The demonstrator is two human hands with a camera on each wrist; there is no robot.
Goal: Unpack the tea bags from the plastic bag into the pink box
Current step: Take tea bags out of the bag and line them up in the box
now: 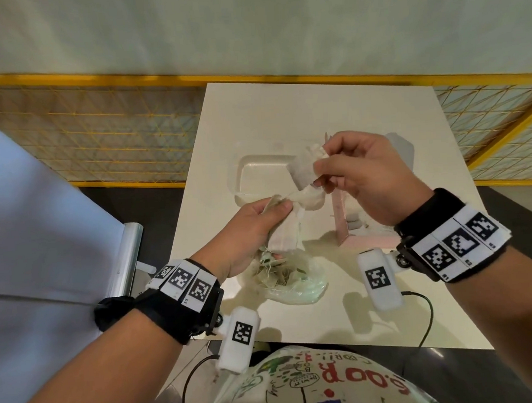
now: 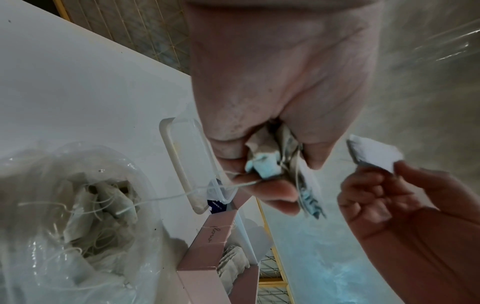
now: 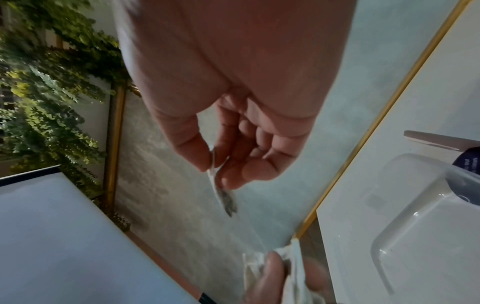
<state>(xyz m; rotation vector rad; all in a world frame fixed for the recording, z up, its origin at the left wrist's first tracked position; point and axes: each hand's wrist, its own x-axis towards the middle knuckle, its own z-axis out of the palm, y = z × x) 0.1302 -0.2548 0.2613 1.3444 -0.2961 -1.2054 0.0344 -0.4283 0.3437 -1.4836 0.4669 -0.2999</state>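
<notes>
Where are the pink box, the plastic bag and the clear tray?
pink box [image 2: 207, 265], left wrist view, on its near side wall.
plastic bag [image 1: 308, 288], head view, on its crumpled right edge.
clear tray [image 1: 257, 167], head view, on its bare floor.

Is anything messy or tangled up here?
Yes. A string runs from the tea bags in the left hand down into the plastic bag, where the other strings lie in a tangle.

Crowded middle, open edges

We see the counter [image 1: 252, 114] bare beyond the clear tray [image 1: 262, 173]; pink box [image 1: 365, 241] and plastic bag [image 1: 295, 284] crowd the near side.
</notes>
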